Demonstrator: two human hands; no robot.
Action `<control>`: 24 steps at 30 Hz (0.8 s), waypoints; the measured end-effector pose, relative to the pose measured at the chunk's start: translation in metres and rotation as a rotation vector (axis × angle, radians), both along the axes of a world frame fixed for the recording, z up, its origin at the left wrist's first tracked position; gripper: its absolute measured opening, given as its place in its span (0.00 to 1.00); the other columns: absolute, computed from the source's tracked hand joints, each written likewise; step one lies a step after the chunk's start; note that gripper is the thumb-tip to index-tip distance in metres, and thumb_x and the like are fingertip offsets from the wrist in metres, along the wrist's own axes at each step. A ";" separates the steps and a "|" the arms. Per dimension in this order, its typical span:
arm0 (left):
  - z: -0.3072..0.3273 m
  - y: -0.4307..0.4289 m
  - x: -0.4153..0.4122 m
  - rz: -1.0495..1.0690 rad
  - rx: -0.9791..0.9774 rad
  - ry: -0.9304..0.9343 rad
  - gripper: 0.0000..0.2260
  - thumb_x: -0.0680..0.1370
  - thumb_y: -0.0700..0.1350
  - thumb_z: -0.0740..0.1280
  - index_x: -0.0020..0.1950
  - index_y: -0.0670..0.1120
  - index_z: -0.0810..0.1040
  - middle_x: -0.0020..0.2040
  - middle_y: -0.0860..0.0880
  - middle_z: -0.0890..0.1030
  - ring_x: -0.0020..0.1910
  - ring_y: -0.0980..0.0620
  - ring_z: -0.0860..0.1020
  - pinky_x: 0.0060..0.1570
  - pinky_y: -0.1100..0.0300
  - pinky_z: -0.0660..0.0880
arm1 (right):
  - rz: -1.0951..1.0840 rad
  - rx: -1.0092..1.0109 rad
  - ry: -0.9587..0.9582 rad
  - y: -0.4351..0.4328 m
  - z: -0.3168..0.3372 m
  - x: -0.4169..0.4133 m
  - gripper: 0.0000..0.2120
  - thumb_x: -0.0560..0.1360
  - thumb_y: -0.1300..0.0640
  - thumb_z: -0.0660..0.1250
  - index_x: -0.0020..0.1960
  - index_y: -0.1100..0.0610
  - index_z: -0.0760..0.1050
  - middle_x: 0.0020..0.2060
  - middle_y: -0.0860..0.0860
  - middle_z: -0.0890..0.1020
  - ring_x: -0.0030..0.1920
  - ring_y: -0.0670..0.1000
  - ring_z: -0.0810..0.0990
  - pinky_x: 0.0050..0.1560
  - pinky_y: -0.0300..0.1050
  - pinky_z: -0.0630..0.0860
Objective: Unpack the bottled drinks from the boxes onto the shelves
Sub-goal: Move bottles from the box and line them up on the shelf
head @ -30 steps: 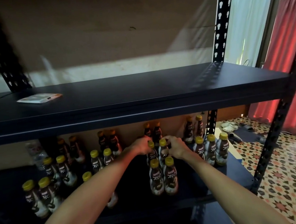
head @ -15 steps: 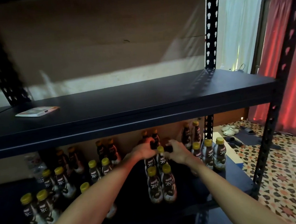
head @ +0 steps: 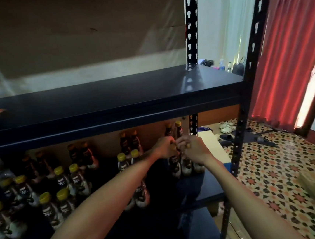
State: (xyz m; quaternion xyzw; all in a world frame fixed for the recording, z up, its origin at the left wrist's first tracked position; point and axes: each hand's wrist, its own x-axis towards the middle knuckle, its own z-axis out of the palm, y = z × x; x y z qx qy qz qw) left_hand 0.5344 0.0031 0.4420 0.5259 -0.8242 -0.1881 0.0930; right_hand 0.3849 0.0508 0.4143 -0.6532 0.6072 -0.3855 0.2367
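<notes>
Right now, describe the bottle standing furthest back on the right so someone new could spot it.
Find the black rack's lower shelf, crowded with brown bottles. Follow the back row right to the rear post; the end bottle stands just left of it, above the left hand and right hand. It ends its row, its yellow cap brighter than its neighbour's.

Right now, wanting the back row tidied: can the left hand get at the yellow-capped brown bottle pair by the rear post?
Probably yes: the left hand is just before that back pair, nothing between, though it grips a front bottle.
</notes>
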 end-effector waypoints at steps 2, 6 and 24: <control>-0.009 0.001 -0.008 0.025 0.000 -0.045 0.18 0.75 0.47 0.74 0.61 0.40 0.78 0.59 0.42 0.81 0.59 0.43 0.79 0.55 0.55 0.73 | 0.032 0.026 -0.013 0.006 -0.007 -0.009 0.15 0.77 0.66 0.61 0.47 0.51 0.83 0.46 0.51 0.86 0.43 0.53 0.85 0.41 0.45 0.80; -0.017 0.004 -0.012 0.064 -0.013 -0.046 0.15 0.76 0.43 0.72 0.59 0.39 0.77 0.59 0.40 0.80 0.59 0.42 0.78 0.52 0.57 0.72 | 0.108 0.086 -0.054 0.017 -0.019 -0.021 0.09 0.77 0.63 0.65 0.47 0.52 0.82 0.44 0.50 0.83 0.45 0.57 0.82 0.45 0.50 0.79; -0.024 0.040 -0.020 -0.023 0.107 0.098 0.11 0.68 0.45 0.79 0.46 0.44 0.81 0.40 0.52 0.81 0.39 0.55 0.78 0.38 0.63 0.73 | 0.207 0.287 0.185 0.022 -0.056 -0.042 0.23 0.66 0.40 0.75 0.58 0.46 0.79 0.53 0.50 0.81 0.58 0.54 0.77 0.59 0.52 0.77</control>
